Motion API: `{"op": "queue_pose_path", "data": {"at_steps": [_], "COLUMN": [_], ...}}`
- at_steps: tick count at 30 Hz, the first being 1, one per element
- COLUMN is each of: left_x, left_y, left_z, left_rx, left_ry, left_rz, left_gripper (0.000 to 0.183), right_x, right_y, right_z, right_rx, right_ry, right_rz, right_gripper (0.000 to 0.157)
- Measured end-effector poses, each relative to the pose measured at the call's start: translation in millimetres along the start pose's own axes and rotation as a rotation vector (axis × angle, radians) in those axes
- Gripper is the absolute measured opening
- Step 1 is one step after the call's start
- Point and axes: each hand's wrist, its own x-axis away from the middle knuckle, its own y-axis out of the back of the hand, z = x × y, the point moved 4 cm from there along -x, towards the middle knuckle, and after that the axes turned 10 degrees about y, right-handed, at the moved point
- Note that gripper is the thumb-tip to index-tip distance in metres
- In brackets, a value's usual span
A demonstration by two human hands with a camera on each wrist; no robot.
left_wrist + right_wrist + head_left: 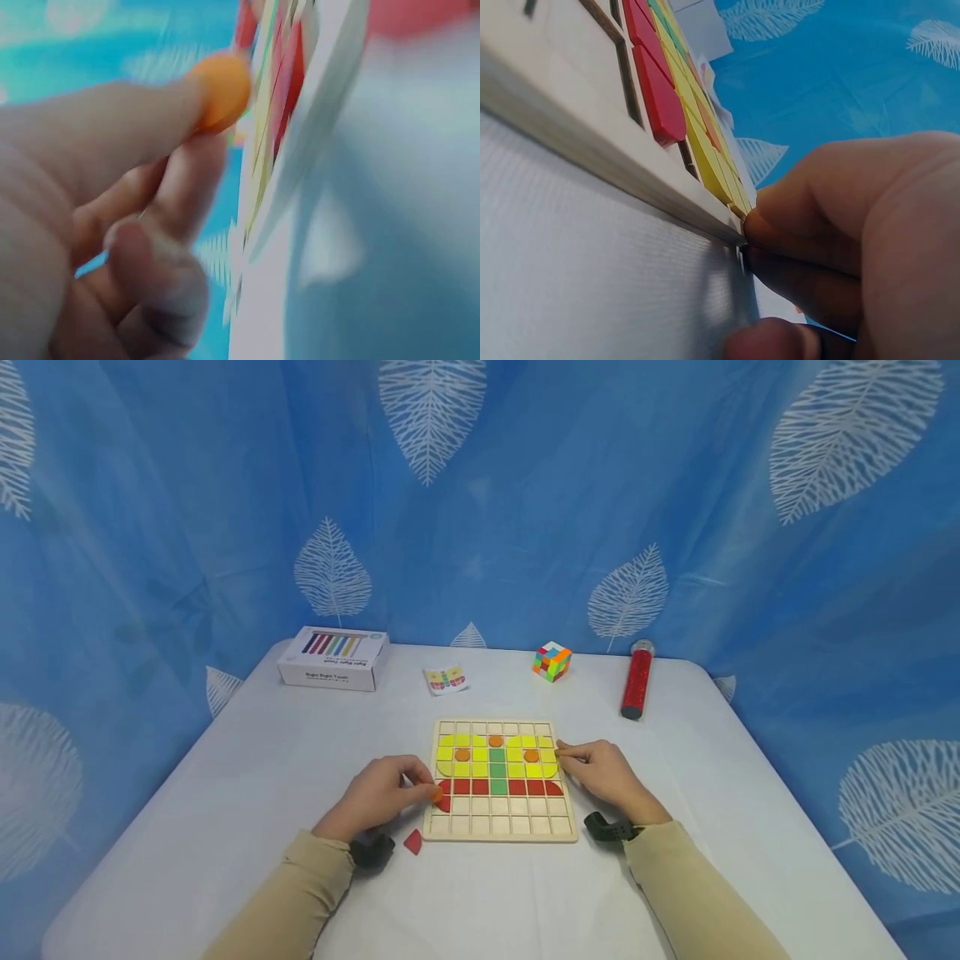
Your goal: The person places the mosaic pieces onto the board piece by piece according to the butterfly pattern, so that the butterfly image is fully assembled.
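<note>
Between thumb and finger, my left hand (384, 793) pinches a round orange tile (227, 91) over the left side of a wooden grid board (501, 837). My right hand (607, 772) grips the board's right edge, thumb and fingers at the rim in the right wrist view. Set in the grid are yellow tiles (446, 767), a green column (498, 771), orange discs (462, 755) and a row of red tiles (480, 787). A red rounded tile (444, 804) sits under that row at the left. The lower grid squares are bare wood.
A loose red tile (413, 841) lies off the board's lower left corner. Farther back stand a white box (330, 677), a small pattern card (446, 681), a puzzle cube (552, 662) and a red glittery tube (637, 683). Blue leaf-printed cloth (525, 527) hangs behind the table.
</note>
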Motion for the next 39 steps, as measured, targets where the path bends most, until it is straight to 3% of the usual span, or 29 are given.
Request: {"op": "queue_pose_path", "data": {"at_steps": [5, 12, 24, 28, 33, 36, 39], "left_x": [-0.6, -4.0, -0.6, 0.9, 1.9, 2.0, 2.1], "left_y": [-18.9, -29.2, -33.0, -24.5, 12.1, 34.3, 47.4], "left_z": [-17.6, -26.3, -25.8, -22.1, -5.1, 10.4, 24.9], "left_rx": [-0.011, -0.104, -0.248, -0.203, -0.134, -0.154, -0.179], "left_ry": [-0.12, -0.219, -0.279, -0.217, -0.046, 0.043, 0.105], "left_rz": [0.002, -0.009, -0.054, -0.128, -0.268, -0.266, -0.202], "left_gripper": [0.012, 0.007, 0.004, 0.007, 0.016, 0.023, 0.026], "right_x": [-1.1, -1.1, -0.7, -0.2, -0.7, -0.8, -0.6], "right_y": [-0.1, 2.6, 0.8, 0.0, 0.1, 0.7, 1.1], "right_z": [-0.5, -0.4, -0.9, -1.6, -1.4, -1.0, -0.1], "right_rx": [-0.008, -0.008, -0.025, -0.019, -0.017, -0.018, -0.024], "right_ry": [-0.012, 0.001, 0.002, 0.001, 0.006, 0.005, 0.002], "right_rz": [0.001, -0.009, -0.006, -0.002, 0.003, 0.001, 0.0], "right_gripper": [0.036, 0.036, 0.035, 0.036, 0.036, 0.036, 0.036]}}
